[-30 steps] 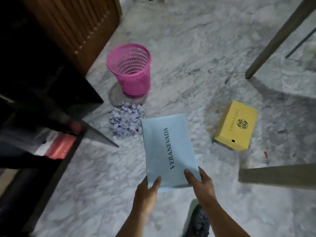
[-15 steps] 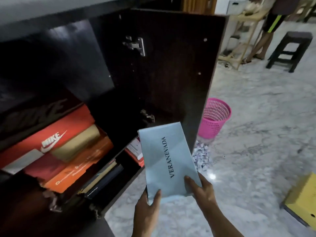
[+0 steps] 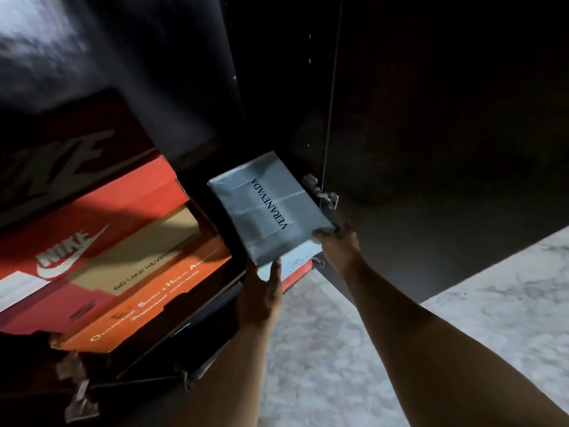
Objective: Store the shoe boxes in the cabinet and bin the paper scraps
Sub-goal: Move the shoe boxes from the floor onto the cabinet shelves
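A pale blue shoe box lettered VERANEVADA is held by its near end, its far end inside the dark cabinet. My left hand grips the box's near left corner from below. At the near right corner, my right hand clamps the lid. A red Nike shoe box and an orange box lie stacked inside the cabinet to the left. The pink bin, the paper scraps and the yellow box are out of view.
The open dark cabinet door stands on the right, its metal hinge just beyond the blue box. Another red box edge lies under the blue box. Grey marble floor shows at the lower right.
The blue box has moved forward and up into the cabinet opening, with both hands still on it. The view has closed in on the cabinet; the bin, scraps and yellow box have left the frame.
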{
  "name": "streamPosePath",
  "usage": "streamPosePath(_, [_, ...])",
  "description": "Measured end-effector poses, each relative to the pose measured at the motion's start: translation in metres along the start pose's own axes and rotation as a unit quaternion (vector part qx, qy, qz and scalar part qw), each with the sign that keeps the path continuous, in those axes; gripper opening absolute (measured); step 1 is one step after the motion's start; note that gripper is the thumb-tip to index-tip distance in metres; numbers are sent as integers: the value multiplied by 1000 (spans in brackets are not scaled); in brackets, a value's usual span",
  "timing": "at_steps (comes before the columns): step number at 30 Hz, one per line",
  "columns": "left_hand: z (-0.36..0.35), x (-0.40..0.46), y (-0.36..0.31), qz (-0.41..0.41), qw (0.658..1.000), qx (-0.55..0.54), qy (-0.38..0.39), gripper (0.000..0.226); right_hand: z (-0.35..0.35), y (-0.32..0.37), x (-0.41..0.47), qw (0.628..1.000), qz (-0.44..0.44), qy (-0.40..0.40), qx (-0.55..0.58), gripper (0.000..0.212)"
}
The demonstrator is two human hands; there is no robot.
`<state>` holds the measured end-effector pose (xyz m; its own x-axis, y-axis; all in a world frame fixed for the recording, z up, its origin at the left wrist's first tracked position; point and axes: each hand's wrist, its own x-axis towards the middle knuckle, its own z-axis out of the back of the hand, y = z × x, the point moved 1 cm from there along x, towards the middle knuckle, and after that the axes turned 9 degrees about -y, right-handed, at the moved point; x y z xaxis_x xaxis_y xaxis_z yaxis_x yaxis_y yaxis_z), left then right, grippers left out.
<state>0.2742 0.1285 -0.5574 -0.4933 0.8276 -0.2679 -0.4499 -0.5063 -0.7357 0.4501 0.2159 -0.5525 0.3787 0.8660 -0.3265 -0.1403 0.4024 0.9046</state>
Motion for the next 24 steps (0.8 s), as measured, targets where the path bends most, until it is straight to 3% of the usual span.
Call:
streamPosePath(3, [-29, 53, 30, 24, 999, 2, -28, 84, -27, -5, 22, 999, 8, -31, 0, 48])
streamPosePath(5, [-25, 67, 12, 40, 998, 26, -50, 90, -42, 2, 33, 997, 12, -74, 18, 36])
streamPosePath(7, [-13, 73, -15, 16, 992, 106, -64, 78, -53, 10, 40, 994, 10, -110, 17, 29])
streamPosePath(9, [-11, 87, -25, 11, 990, 117, -75, 70, -63, 17, 48, 994, 9, -111, 10, 32])
streamPosePath(12, [-10, 96, -30, 103, 992, -58, -37, 88, -79, 14, 62, 993, -28, -94, 58, 48])
streamPosePath(15, [-12, 78, -37, 162, 967, -199, -2, 55, -86, -15, 84, 994, -43, -80, 60, 52])
streamPosePath(18, [-8, 46, -40, 199, 964, -176, 27, 27, -60, -1, 42, 993, -70, -28, 93, 35])
streamPosePath(22, [-15, 0, -20, 206, 959, -56, 187, 36, -14, -17, -7, 991, -121, -9, 61, 76])
streamPosePath(24, [-19, -29, -13, 157, 963, 3, 217, 45, 20, -35, -38, 993, -115, -38, 5, 64])
